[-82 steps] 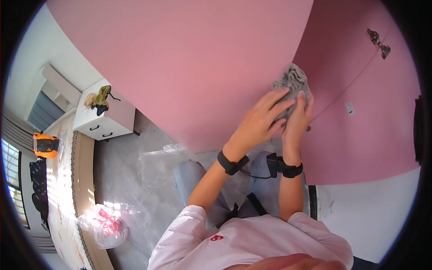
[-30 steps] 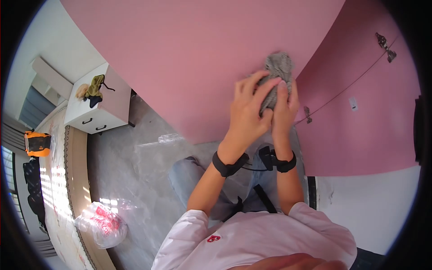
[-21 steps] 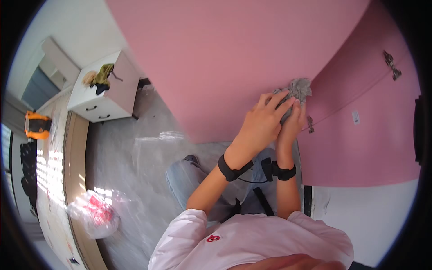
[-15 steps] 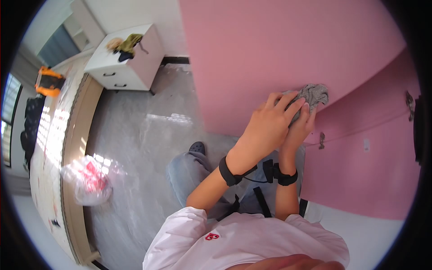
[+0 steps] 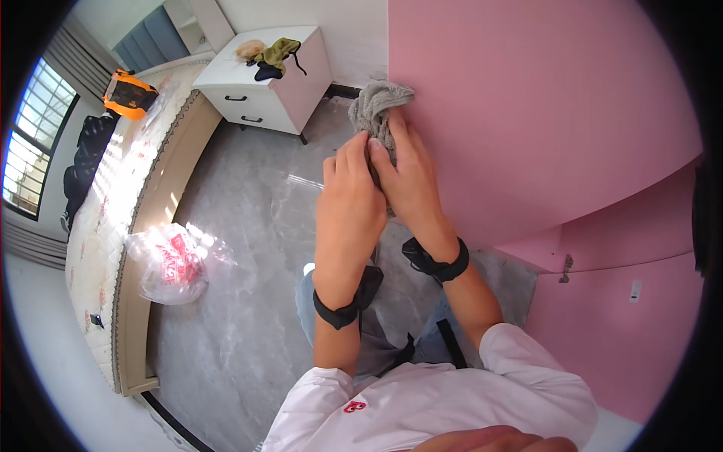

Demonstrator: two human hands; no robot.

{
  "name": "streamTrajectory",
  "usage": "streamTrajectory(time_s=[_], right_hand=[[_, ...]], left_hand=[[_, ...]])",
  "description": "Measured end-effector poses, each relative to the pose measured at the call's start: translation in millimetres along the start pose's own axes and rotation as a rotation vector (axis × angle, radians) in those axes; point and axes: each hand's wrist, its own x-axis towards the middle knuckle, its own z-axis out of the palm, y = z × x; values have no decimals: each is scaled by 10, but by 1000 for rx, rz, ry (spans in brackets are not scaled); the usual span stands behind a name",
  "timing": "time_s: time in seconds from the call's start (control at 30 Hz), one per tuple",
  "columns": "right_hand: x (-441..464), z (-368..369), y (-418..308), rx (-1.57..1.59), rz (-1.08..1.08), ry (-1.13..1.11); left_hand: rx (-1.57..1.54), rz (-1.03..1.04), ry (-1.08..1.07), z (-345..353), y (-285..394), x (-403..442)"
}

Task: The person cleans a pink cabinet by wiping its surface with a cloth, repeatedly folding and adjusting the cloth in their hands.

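Observation:
A crumpled grey cloth [image 5: 373, 109] is bunched between my two hands at the left edge of a pink cabinet door [image 5: 527, 113]. My left hand [image 5: 350, 200] grips the cloth's lower part, fingers curled round it. On the other side, my right hand [image 5: 410, 177] holds the cloth with thumb and fingers, close against the door's edge. The cloth's upper end flops over above my fingers. Part of it is hidden behind both hands. Each wrist wears a black strap.
A white two-drawer nightstand [image 5: 267, 98] with several cloth items on it stands at the back. To the left is a bed with a bare mattress [image 5: 105, 248], holding an orange-and-black bag [image 5: 129, 96]. A clear plastic bag [image 5: 173, 271] lies beside it. Pink cabinet panels with hinges [image 5: 565, 269] are at right.
Both hands have moved left with the cloth, from the door's lower right part to its left edge. My view has shifted, showing more of the window and bed.

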Motion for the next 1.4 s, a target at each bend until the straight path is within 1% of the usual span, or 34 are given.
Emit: streamTrajectory(time_s=[0.07, 0.13, 0.17, 0.27, 0.33, 0.4, 0.47, 0.5, 0.53, 0.57, 0.67, 0.77, 0.83, 0.97, 1.0, 1.03, 1.07, 1.1, 1.13, 1.17, 1.2, 1.23, 1.27, 1.3, 1.33, 1.37, 1.4], right_hand=[[23, -3, 53, 40, -2, 19], [-67, -122, 119, 160, 20, 87], [-110, -225, 140, 145, 30, 116], [-195, -673, 190, 100, 107, 239], [-267, -1008, 215, 17, 59, 298], [-387, -1276, 282, -40, 80, 363], [-552, -1485, 329, -77, 104, 418], [-617, -1586, 350, -19, 159, 466], [-650, -1700, 374, 41, 203, 512], [-668, -1816, 396, 27, 199, 539], [-702, -2147, 383, 22, 179, 599], [-705, -2390, 280, 8, 184, 608], [-701, -2452, 296, 114, 217, 656], [-877, -2332, 559, 13, 246, 667], [-969, -2233, 722, 173, 333, 678], [-1012, -2155, 780, 327, 421, 695], [-1050, -2077, 807, 346, 428, 674], [-1057, -2011, 825, 290, 431, 746], [-1045, -1949, 833, 233, 432, 812], [-1050, -1928, 891, 261, 436, 764], [-1074, -1950, 986, 101, 426, 824], [-1076, -1904, 1053, -47, 407, 863], [-1024, -1810, 1011, -3, 409, 791], [-955, -1782, 898, 133, 397, 791], [-873, -1694, 787, 264, 393, 794], [-826, -1574, 701, 295, 401, 738], [-790, -1473, 616, 288, 419, 733]], left_hand=[[-47, -33, -73, -55, 50, 23], [-36, -8, -106, -31, 227, 38], [-27, 11, -128, -1, 319, 60], [-141, 124, -198, 177, 567, 138], [-211, 216, -234, 322, 720, 180], [-277, 312, -262, 465, 861, 211], [-405, 318, -419, 593, 944, 159], [-417, 344, -439, 650, 971, 141], [-465, 414, -504, 717, 1004, 144], [-511, 483, -566, 773, 1048, 159], [-582, 564, -628, 890, 1176, 173], [-673, 608, -667, 917, 1245, 212], [-690, 607, -668, 916, 1262, 220], [-665, 587, -696, 944, 1201, 172], [-645, 559, -688, 929, 1133, 141], [-618, 552, -723, 916, 1064, 146], [-588, 542, -757, 876, 994, 147], [-570, 523, -744, 826, 937, 148], [-520, 456, -754, 760, 873, 142], [-463, 370, -755, 668, 809, 102], [-440, 328, -729, 621, 782, 75], [-383, 382, -635, 592, 760, 59], [-318, 429, -545, 540, 673, 70], [-276, 367, -512, 479, 623, 58], [-260, 320, -526, 419, 581, 59], [-253, 280, -547, 353, 538, 30], [-234, 241, -523, 282, 478, -13]])
